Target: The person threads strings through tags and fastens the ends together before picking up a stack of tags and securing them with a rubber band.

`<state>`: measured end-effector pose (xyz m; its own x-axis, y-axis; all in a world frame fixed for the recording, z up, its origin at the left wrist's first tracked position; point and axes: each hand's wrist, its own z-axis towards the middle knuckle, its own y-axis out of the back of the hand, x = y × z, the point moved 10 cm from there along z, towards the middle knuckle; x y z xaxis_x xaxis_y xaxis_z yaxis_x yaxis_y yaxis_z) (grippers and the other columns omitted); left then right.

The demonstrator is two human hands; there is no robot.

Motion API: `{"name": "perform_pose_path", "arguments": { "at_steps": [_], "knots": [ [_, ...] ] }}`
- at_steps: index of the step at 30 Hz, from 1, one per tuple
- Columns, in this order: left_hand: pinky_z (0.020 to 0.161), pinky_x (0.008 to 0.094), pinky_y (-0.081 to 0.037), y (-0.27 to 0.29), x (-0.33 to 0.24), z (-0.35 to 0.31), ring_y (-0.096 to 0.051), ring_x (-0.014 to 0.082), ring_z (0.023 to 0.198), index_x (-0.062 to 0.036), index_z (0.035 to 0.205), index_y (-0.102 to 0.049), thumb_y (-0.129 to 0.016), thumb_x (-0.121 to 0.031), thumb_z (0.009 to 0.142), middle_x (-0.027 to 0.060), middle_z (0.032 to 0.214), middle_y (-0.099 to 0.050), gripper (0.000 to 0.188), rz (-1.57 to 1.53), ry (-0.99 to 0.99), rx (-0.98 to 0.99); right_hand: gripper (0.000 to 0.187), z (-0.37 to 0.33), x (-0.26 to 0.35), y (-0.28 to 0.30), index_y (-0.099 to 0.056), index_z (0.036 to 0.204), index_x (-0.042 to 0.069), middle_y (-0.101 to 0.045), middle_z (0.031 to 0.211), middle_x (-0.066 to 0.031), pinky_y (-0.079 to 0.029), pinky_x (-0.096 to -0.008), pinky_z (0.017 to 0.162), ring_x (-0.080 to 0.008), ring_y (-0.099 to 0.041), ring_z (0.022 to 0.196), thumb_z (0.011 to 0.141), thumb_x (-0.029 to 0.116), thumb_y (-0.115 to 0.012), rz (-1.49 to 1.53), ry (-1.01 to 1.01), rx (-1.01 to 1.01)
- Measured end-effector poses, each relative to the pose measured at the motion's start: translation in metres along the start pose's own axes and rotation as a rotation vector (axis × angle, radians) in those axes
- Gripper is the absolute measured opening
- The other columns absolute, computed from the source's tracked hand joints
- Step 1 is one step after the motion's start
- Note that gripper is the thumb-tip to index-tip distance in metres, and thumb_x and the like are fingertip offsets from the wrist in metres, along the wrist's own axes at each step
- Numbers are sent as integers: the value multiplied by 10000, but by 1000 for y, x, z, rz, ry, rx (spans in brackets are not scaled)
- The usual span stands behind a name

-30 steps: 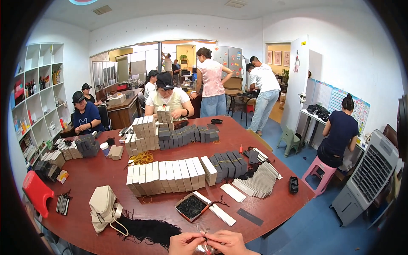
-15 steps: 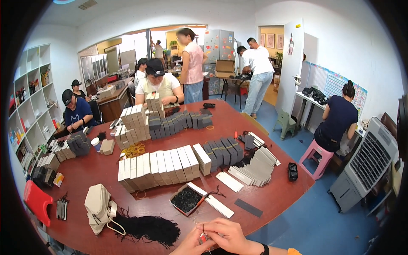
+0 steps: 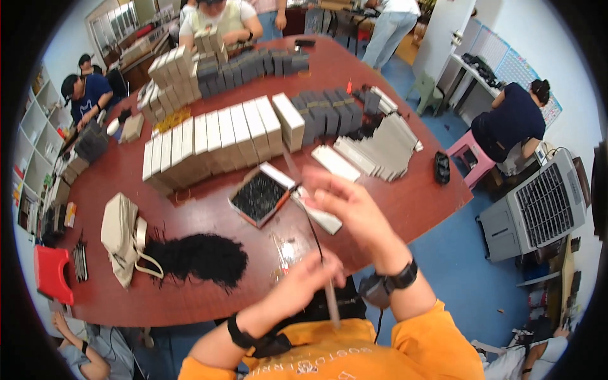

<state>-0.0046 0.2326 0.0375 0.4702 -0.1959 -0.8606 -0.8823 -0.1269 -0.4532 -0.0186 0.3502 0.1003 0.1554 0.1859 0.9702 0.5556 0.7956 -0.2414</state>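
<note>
Over the near table edge, my left hand (image 3: 310,278) is closed around a narrow grey strip (image 3: 332,307) that points down toward my lap. A thin black cord (image 3: 312,225) runs from it up to my right hand (image 3: 342,199), whose bent fingers seem to pinch its upper end. Motion smears the fingertips, and a pale blurred sliver stands above them. Just left of the right hand lies an open box (image 3: 258,196) of small black pieces, beside a white strip (image 3: 326,218). Small thin shiny items (image 3: 285,253) lie near my left hand.
Rows of white-topped boxes (image 3: 215,136) and dark grey boxes (image 3: 326,114) cross the table (image 3: 196,304). A fan of pale strips (image 3: 380,152), a black cord heap (image 3: 202,256) and a beige bag (image 3: 121,237) lie around. Several people work nearby; an air cooler (image 3: 538,215) stands at right.
My view has tipped downward, showing my forearms and orange shirt. My hands, together before, are now apart: the right has gone up and away, with the cord stretched between them.
</note>
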Motion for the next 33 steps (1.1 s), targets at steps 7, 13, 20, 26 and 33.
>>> {"name": "perform_pose_path", "arguments": {
  "at_steps": [7,13,20,26,33],
  "knots": [
    [903,396,-486,66,-30,49,-587,238,974,-18,974,-519,-421,-254,978,113,946,-583,256,-547,-171,-361,367,-40,-6,15,-549,1155,-4,-644,729,-146,-489,-322,600,-199,-649,647,891,249,-575,-599,0,-25],
    [963,319,-390,62,-72,87,-516,193,1113,-26,1233,-449,-481,-301,953,102,1242,-510,394,-194,-207,-304,143,-26,0,57,-561,896,7,-617,694,-183,-475,-405,590,-361,-617,678,869,146,-547,-924,65,-224],
    [1012,333,-362,78,-100,117,-420,229,1241,23,1388,-257,-539,-185,915,143,1380,-366,588,-188,-279,-397,129,47,36,138,-601,846,27,-629,726,-157,-471,-451,655,-358,-618,731,815,151,-585,-1228,278,-559],
    [940,300,-402,73,-70,131,-501,180,1111,-15,1234,-468,-510,-195,930,69,1212,-510,356,-99,-63,-290,151,83,-5,163,-604,810,25,-646,744,-161,-503,-414,653,-322,-644,717,759,163,-641,-1595,47,-432],
    [873,271,-427,74,-63,148,-522,139,1023,-41,1196,-522,-538,-172,914,52,1168,-524,312,294,-14,-243,241,73,-6,153,-553,830,46,-602,786,-123,-491,-407,658,-309,-610,743,676,154,-703,-1734,350,-485]
  ]
}}
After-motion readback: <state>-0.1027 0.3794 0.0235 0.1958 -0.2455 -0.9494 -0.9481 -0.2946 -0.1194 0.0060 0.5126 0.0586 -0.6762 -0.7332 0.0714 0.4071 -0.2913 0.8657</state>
